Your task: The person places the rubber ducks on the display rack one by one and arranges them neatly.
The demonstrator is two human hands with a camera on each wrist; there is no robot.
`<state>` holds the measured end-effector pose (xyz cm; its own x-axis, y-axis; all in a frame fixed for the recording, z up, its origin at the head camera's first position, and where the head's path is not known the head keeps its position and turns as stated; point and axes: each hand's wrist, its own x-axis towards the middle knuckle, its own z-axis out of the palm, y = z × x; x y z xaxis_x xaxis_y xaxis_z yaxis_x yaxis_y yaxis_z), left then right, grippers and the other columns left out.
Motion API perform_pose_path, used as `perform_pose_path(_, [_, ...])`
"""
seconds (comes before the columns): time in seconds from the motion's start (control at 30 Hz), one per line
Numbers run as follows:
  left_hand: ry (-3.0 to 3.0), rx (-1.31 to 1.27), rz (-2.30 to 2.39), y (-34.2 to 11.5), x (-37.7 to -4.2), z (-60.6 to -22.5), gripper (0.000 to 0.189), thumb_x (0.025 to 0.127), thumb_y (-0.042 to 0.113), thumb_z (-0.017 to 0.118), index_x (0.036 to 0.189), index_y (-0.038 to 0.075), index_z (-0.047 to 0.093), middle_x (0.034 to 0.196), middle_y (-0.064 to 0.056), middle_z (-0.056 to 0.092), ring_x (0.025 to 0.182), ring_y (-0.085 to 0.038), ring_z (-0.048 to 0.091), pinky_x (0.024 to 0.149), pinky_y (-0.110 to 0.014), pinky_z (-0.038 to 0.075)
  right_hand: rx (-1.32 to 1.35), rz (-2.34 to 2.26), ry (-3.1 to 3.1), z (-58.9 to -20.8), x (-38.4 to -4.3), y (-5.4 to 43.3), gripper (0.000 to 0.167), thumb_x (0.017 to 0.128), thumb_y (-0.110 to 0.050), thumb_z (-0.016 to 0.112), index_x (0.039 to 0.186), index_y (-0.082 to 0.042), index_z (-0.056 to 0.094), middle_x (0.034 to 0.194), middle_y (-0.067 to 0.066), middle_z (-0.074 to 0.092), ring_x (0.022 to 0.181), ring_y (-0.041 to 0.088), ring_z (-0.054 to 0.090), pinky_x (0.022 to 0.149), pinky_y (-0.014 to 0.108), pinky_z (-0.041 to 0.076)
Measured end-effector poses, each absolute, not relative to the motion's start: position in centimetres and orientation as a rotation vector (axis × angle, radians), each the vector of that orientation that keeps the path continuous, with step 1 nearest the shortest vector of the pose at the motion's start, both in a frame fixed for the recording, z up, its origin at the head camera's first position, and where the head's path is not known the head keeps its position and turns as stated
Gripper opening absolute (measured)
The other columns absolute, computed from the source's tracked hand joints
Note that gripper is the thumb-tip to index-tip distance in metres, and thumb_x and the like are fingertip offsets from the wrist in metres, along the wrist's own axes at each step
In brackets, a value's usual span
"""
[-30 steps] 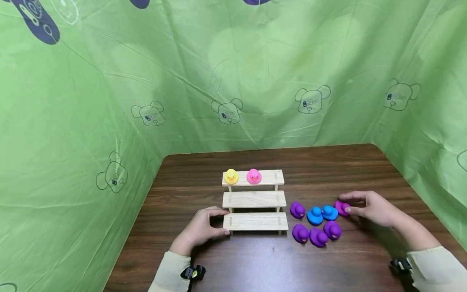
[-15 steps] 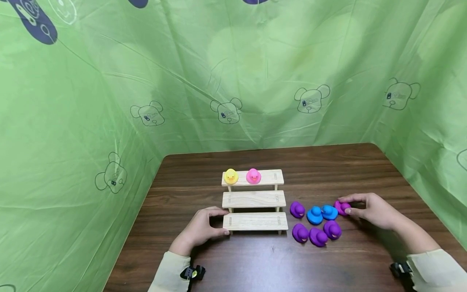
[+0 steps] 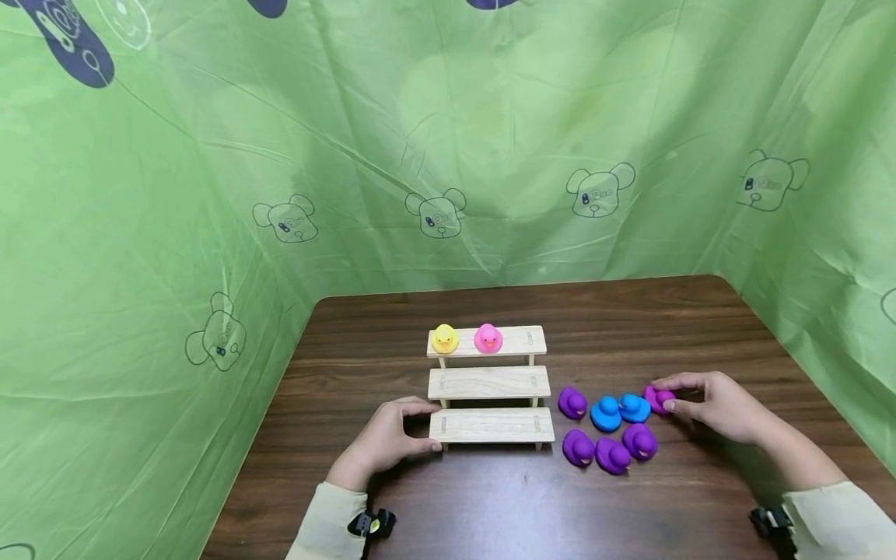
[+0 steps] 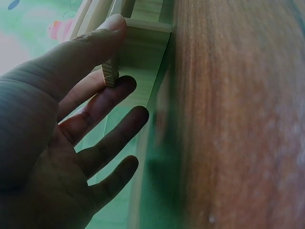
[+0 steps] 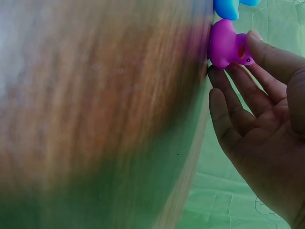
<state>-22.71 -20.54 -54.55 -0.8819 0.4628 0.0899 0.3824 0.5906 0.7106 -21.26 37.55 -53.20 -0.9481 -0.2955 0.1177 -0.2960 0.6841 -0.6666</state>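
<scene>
A three-tier wooden display stand (image 3: 490, 426) stands on the table. My left hand (image 3: 386, 437) grips the left end of its lowest tier, thumb (image 4: 107, 31) on one side and index finger on the other; the remaining fingers stick out loosely. To the right, my right hand (image 3: 724, 404) pinches a magenta rubber duck (image 3: 658, 399) between thumb and fingers. In the right wrist view the magenta duck (image 5: 224, 44) rests on the tabletop, thumb at its head. Beside it sit two blue rubber ducks (image 3: 606, 414). On the top tier are a yellow duck (image 3: 444, 339) and a pink duck (image 3: 488, 338).
Several purple rubber ducks (image 3: 614, 456) lie between the stand and my right hand, around the blue ones. The brown wooden table (image 3: 490, 505) ends at a green printed curtain (image 3: 448, 155) behind and on both sides.
My right fingers have drawn slightly closer around the magenta duck. The left hand, the stand and the other ducks have stayed put.
</scene>
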Motion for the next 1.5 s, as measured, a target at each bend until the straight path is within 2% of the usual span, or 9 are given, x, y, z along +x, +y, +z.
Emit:
perform_pose_path(0.3, [2.718,0.731,1.170,-20.53,-22.67,-54.57,0.053,0.075,0.026,0.098,0.124,0.020,0.078,0.121,0.013,0.071,0.117,-0.011,0.065,0.105,-0.037,0.052,0.500,1.051,-2.889,-53.07,-21.39,37.55,0.029,0.091,-0.020,0.084,0.120,-0.016,0.079,0.113,0.004,0.078,0.105,0.000,0.065,0.083,0.021,0.054])
perform_pose_path(0.53, [2.723,0.751,1.176,-20.54,-22.63,-54.59,0.053,0.075,0.027,0.097,0.124,0.020,0.078,0.121,0.010,0.071,0.116,-0.013,0.065,0.104,-0.039,0.053,0.500,1.059,-2.879,-53.08,-21.31,37.49,0.029,0.091,-0.019,0.084,0.120,-0.015,0.079,0.113,0.005,0.078,0.105,0.001,0.065,0.083,0.023,0.055])
perform_pose_path(0.67, [2.729,0.754,1.163,-20.53,-22.68,-54.71,0.053,0.076,0.027,0.097,0.125,0.019,0.077,0.122,0.010,0.071,0.117,-0.014,0.065,0.104,-0.039,0.053,0.498,1.091,-2.889,-52.98,-21.28,37.47,0.030,0.092,-0.019,0.083,0.121,-0.012,0.078,0.114,0.008,0.077,0.096,0.003,0.066,0.075,0.024,0.055])
perform_pose_path(0.77, [2.719,0.732,1.167,-20.55,-22.67,-54.76,0.053,0.076,0.027,0.097,0.125,0.020,0.077,0.123,0.010,0.071,0.118,-0.014,0.065,0.105,-0.038,0.052,0.458,1.164,-2.915,-52.92,-21.20,37.46,0.032,0.093,-0.019,0.082,0.123,-0.011,0.077,0.115,0.011,0.076,0.079,0.008,0.065,0.064,0.026,0.054])
perform_pose_path(0.9, [2.719,0.742,1.174,-20.61,-22.65,-54.81,0.053,0.076,0.027,0.097,0.125,0.020,0.077,0.122,0.009,0.071,0.117,-0.015,0.065,0.105,-0.040,0.053,0.415,1.216,-2.940,-52.96,-21.14,37.45,0.032,0.094,-0.019,0.081,0.125,-0.012,0.076,0.115,0.010,0.076,0.068,0.015,0.063,0.059,0.029,0.053])
perform_pose_path(1.2, [2.729,0.767,1.167,-20.54,-22.62,-54.82,0.053,0.076,0.026,0.097,0.125,0.018,0.077,0.123,0.007,0.072,0.117,-0.015,0.065,0.104,-0.039,0.053,0.368,1.148,-2.957,-52.84,-21.25,37.42,0.031,0.095,-0.025,0.080,0.123,-0.013,0.077,0.113,0.008,0.076,0.066,0.011,0.058,0.060,0.029,0.051])
perform_pose_path(1.43, [2.726,0.751,1.162,-20.55,-22.51,-54.73,0.053,0.076,0.026,0.097,0.124,0.019,0.077,0.124,0.004,0.072,0.118,-0.015,0.065,0.104,-0.040,0.053,0.299,1.148,-2.944,-52.51,-21.39,37.13,0.031,0.098,-0.026,0.077,0.123,-0.009,0.075,0.092,0.002,0.074,0.061,0.016,0.061,0.058,0.029,0.050])
perform_pose_path(1.5, [2.727,0.752,1.166,-20.54,-22.49,-54.73,0.052,0.076,0.026,0.097,0.124,0.020,0.077,0.124,0.004,0.072,0.117,-0.015,0.065,0.104,-0.040,0.053,0.291,1.134,-2.933,-52.43,-21.53,37.05,0.029,0.099,-0.027,0.076,0.121,-0.009,0.076,0.091,0.001,0.074,0.064,0.016,0.063,0.059,0.028,0.051])
